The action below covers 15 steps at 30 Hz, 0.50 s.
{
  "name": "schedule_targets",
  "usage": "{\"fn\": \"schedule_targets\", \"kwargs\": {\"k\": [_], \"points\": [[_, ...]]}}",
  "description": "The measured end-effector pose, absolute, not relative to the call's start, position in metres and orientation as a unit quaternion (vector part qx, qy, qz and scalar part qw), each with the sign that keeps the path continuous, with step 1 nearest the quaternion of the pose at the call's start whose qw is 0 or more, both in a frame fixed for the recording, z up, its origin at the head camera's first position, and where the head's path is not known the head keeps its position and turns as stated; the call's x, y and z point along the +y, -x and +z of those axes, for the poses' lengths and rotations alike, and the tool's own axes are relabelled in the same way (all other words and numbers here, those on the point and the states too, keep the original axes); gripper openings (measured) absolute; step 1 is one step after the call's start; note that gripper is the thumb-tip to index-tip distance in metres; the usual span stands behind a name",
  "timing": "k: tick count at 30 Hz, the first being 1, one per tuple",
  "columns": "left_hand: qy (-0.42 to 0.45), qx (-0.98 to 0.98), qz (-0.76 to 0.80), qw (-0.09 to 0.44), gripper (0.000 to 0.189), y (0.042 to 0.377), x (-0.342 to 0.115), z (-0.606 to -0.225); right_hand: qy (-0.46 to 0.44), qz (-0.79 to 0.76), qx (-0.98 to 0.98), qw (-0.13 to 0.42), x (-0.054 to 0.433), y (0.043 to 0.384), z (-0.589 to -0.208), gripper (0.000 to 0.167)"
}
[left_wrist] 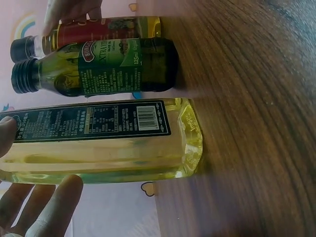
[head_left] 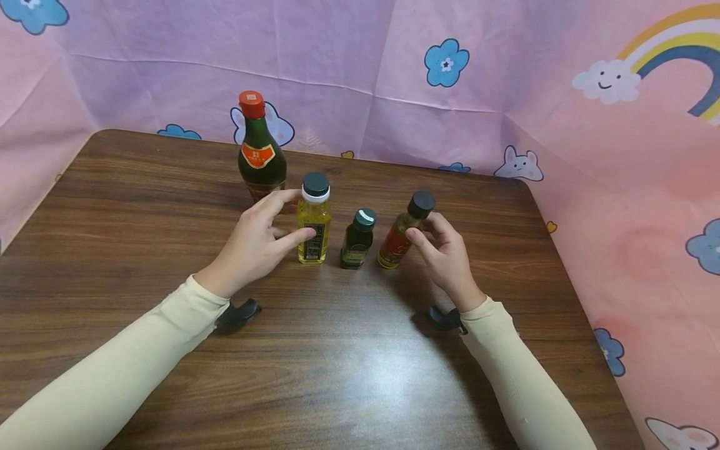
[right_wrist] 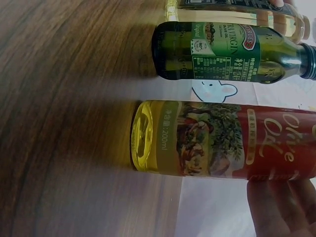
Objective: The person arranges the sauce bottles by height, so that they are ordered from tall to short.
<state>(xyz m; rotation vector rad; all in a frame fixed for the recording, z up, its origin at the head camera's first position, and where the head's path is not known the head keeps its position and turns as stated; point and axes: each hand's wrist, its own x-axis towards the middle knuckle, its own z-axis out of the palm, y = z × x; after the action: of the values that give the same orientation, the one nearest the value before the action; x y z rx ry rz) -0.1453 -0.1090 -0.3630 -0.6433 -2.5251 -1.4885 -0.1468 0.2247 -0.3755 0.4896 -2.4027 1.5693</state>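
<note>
My left hand point(head_left: 255, 240) holds a clear square bottle of yellow oil point(head_left: 313, 240) with a black cap. Its thumb lies on the front by the dark label, and its fingers are around the far side. To the right, my right hand point(head_left: 447, 256) grips a slimmer olive oil bottle point(right_wrist: 212, 140) with a red label and black cap, thumb in front and fingers behind. Between the two stands a small dark green olive oil bottle point(head_left: 357, 240), which neither hand touches. In the left wrist view, the yellow oil bottle's barcode label point(left_wrist: 94, 121) faces the camera.
Behind my left hand stands a tall dark green bottle point(head_left: 260, 150) with a red cap and orange label. The brown wooden table point(head_left: 337, 375) ends at a pink and purple printed cloth point(head_left: 337, 50) at the back and sides. Dark straps show at both wrists.
</note>
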Motion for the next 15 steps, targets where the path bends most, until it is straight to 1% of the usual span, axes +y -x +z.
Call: {"fn": "schedule_targets", "kwargs": {"k": [15], "points": [[0.215,-0.839,-0.495,0.074,0.057,0.1430,-0.1076,-0.3649,-0.162,0.538,-0.820,0.110,0.2236,0.1461,-0.3746,0.030]]}}
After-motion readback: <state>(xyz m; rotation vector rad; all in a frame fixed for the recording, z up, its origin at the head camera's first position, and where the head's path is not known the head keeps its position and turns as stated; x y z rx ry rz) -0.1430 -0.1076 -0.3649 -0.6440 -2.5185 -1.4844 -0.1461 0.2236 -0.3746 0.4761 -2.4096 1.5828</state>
